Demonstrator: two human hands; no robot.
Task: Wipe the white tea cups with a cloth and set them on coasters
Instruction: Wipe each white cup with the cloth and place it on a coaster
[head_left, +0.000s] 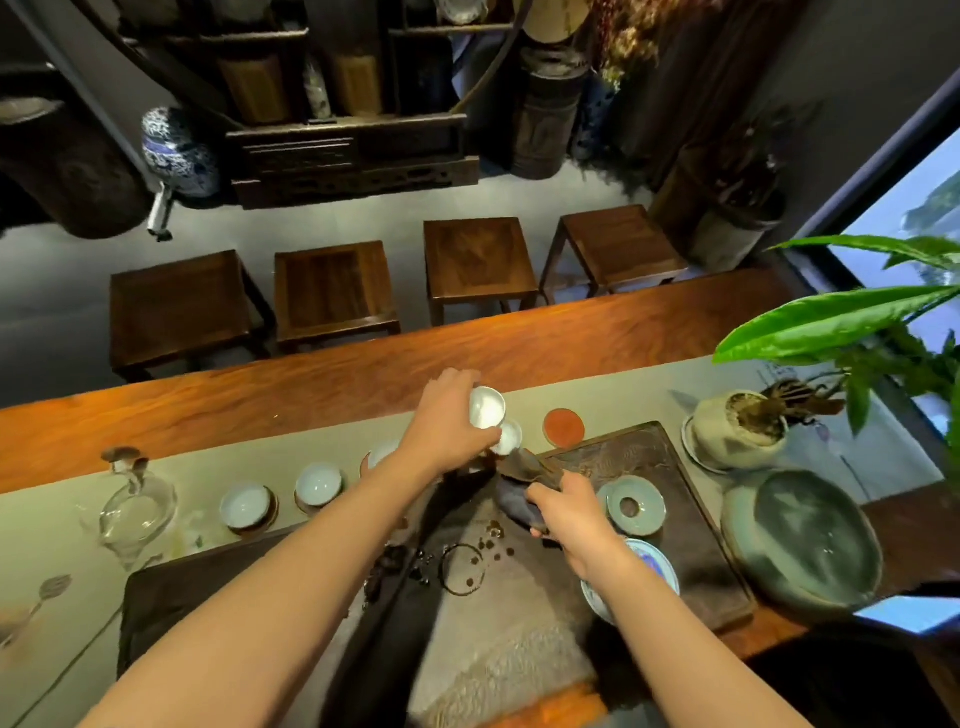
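Tea table: left hand grips white cup over twelve-o'clock row for placing; right hand clutches cloth, wiping done.

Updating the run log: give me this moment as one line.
left hand: holds white cup | right hand: grips dark cloth | red coaster: empty

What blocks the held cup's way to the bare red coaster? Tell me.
Nothing visible on the coaster itself. The left hand holds the cup to its left; a second white cup sits just below, between the held cup and the coaster. The right hand grips the cloth nearer the camera.
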